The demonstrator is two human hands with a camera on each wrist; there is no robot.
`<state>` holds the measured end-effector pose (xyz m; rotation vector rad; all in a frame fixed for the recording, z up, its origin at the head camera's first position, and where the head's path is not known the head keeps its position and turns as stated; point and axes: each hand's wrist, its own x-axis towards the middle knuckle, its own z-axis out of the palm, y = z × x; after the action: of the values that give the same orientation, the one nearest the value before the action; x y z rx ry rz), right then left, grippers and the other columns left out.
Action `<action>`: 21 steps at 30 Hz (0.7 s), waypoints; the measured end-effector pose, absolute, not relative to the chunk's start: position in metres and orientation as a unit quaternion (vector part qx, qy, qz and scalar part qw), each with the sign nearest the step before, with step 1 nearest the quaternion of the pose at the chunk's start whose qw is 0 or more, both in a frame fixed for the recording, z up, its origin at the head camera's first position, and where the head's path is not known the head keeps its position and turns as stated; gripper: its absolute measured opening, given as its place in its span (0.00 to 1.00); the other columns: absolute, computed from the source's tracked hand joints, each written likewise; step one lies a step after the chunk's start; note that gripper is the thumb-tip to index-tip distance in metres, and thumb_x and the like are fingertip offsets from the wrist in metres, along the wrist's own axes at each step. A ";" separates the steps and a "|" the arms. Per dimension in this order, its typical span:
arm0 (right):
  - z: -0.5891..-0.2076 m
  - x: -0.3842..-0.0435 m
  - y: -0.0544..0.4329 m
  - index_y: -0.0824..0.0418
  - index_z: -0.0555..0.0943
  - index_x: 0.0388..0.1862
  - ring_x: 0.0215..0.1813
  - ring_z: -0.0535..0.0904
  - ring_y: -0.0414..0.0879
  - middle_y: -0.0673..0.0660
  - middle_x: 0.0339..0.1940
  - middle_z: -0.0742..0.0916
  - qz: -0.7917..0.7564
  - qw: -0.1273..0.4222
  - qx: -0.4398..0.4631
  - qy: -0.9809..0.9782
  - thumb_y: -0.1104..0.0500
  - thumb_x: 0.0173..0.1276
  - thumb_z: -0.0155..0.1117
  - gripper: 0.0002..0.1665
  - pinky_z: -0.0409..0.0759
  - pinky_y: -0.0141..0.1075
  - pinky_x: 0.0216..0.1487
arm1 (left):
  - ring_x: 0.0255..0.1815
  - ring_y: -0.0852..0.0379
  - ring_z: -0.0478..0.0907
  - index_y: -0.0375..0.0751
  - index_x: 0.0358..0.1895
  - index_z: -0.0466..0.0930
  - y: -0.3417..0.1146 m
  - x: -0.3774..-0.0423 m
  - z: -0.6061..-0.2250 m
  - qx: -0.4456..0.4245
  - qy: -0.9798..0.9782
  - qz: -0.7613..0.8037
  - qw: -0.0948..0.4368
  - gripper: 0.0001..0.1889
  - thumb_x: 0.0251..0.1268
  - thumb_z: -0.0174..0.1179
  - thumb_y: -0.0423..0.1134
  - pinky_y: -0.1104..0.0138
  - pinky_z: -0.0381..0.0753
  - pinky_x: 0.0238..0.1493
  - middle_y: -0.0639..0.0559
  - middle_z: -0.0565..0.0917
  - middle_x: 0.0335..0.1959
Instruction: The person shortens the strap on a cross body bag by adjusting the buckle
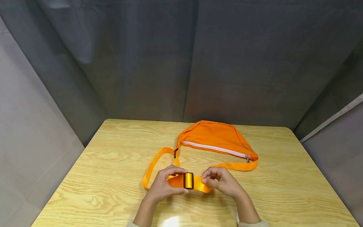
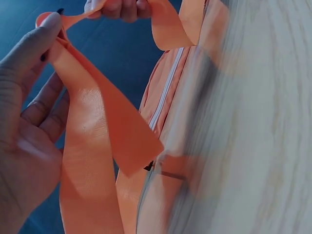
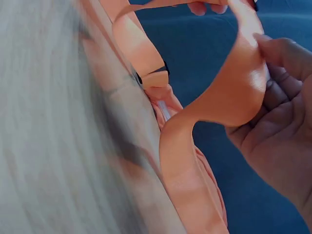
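An orange bag [image 1: 212, 134] with a white zipper [image 1: 214, 148] lies on the table, its orange strap [image 1: 202, 186] looping toward me. Thumb and fingers of my left hand [image 1: 162, 186] pinch a black slide buckle [image 1: 192, 181] by its top and bottom edges, with strap threaded through it. Just right of the buckle, my right hand [image 1: 225, 183] pinches the strap between thumb and index finger. In the left wrist view, a strap end [image 2: 134, 146] hangs below the left hand. The right wrist view shows the strap curving down from the right hand [image 3: 285, 126].
Near the bag's left corner, a black ring [image 1: 175, 153] joins the strap to it. One strap loop [image 1: 151, 165] spreads left on the wooden table [image 1: 99, 176]. Behind the table hangs a dark grey curtain [image 1: 141, 63], with lighter panels at both sides.
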<state>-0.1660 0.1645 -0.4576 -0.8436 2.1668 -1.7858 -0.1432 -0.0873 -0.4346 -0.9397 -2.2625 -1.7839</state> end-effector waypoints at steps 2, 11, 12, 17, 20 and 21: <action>-0.459 -0.166 0.163 0.68 0.79 0.35 0.25 0.74 0.40 0.57 0.25 0.81 -0.631 0.108 -0.295 0.709 0.69 0.65 0.59 0.03 0.75 0.34 0.25 | 0.42 0.44 0.77 0.36 0.44 0.81 -0.086 -0.143 -0.434 -0.309 -0.745 -0.589 0.050 0.26 0.33 0.77 0.27 0.53 0.74 0.45 0.50 0.82 0.41; -0.460 -0.167 0.151 0.71 0.78 0.37 0.25 0.72 0.38 0.55 0.26 0.80 -0.659 0.124 -0.310 0.674 0.69 0.65 0.58 0.04 0.73 0.32 0.25 | 0.39 0.46 0.77 0.37 0.43 0.82 -0.082 -0.143 -0.433 -0.320 -0.747 -0.581 0.039 0.25 0.32 0.77 0.28 0.55 0.75 0.44 0.52 0.82 0.39; -0.459 -0.167 0.151 0.70 0.79 0.38 0.26 0.72 0.38 0.56 0.26 0.81 -0.653 0.125 -0.311 0.679 0.70 0.65 0.58 0.04 0.73 0.32 0.25 | 0.38 0.46 0.77 0.36 0.43 0.82 -0.082 -0.143 -0.433 -0.323 -0.747 -0.581 0.039 0.25 0.32 0.77 0.28 0.56 0.75 0.43 0.52 0.82 0.39; -0.455 -0.172 0.154 0.69 0.79 0.43 0.34 0.78 0.46 0.60 0.33 0.83 -0.610 0.111 -0.342 0.706 0.73 0.63 0.58 0.10 0.78 0.37 0.33 | 0.36 0.43 0.78 0.35 0.43 0.81 -0.085 -0.143 -0.432 -0.327 -0.737 -0.591 0.035 0.25 0.34 0.76 0.26 0.56 0.78 0.40 0.50 0.81 0.37; -0.452 -0.174 0.156 0.70 0.80 0.41 0.33 0.78 0.46 0.61 0.32 0.83 -0.591 0.122 -0.355 0.714 0.73 0.62 0.60 0.09 0.78 0.37 0.33 | 0.36 0.43 0.78 0.36 0.43 0.81 -0.086 -0.144 -0.432 -0.322 -0.736 -0.594 0.033 0.24 0.34 0.76 0.27 0.56 0.79 0.39 0.50 0.81 0.37; -0.452 -0.175 0.157 0.69 0.80 0.40 0.32 0.77 0.44 0.61 0.31 0.83 -0.589 0.129 -0.353 0.716 0.73 0.62 0.60 0.08 0.78 0.36 0.33 | 0.36 0.44 0.78 0.36 0.43 0.81 -0.087 -0.145 -0.432 -0.320 -0.737 -0.594 0.034 0.24 0.34 0.76 0.27 0.56 0.79 0.39 0.50 0.81 0.37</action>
<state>-0.1753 0.1571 -0.4516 -1.0262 2.0810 -1.7123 -0.1447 -0.0870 -0.4323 -0.9853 -2.2661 -1.8281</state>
